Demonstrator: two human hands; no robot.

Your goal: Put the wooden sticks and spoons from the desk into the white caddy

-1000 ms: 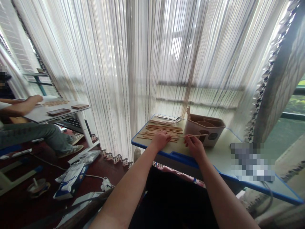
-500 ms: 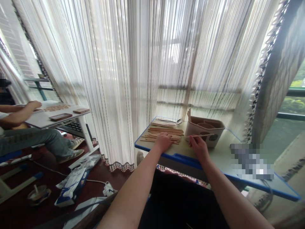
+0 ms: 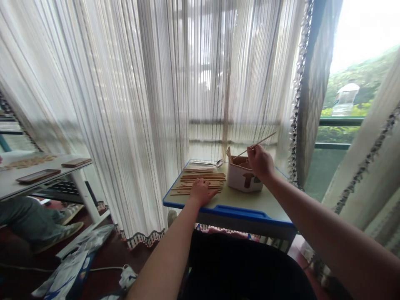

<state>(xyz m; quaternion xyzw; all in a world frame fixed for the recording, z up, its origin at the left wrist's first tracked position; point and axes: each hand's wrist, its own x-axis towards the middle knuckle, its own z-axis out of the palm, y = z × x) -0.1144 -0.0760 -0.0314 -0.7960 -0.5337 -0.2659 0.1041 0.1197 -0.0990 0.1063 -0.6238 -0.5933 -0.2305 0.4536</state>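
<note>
Many wooden chopsticks (image 3: 184, 183) lie side by side on the small blue-edged table (image 3: 225, 201). My left hand (image 3: 200, 192) rests on them with its fingers stretched out, holding none that I can see. My right hand (image 3: 261, 162) is closed around a single chopstick (image 3: 268, 136), raised at a slant above the white and brown utensil holder (image 3: 239, 179). The chopstick's lower end is over the holder's opening; whether it touches the inside I cannot tell. Several sticks (image 3: 229, 156) stand in the holder's left corner.
Behind the chopsticks lie metal utensils, among them a slotted spoon (image 3: 219, 163). Sheer curtains (image 3: 140, 125) hang just behind the table. To the left, another table (image 3: 9, 183) bears wooden trays (image 3: 38, 176), with a person's legs (image 3: 21, 221) under it. Plastic packaging (image 3: 71, 262) is on the floor.
My right hand has lifted its chopstick from low in front of the holder to above it, and the stick now tilts. My left hand stays on the chopsticks. The view has turned right.
</note>
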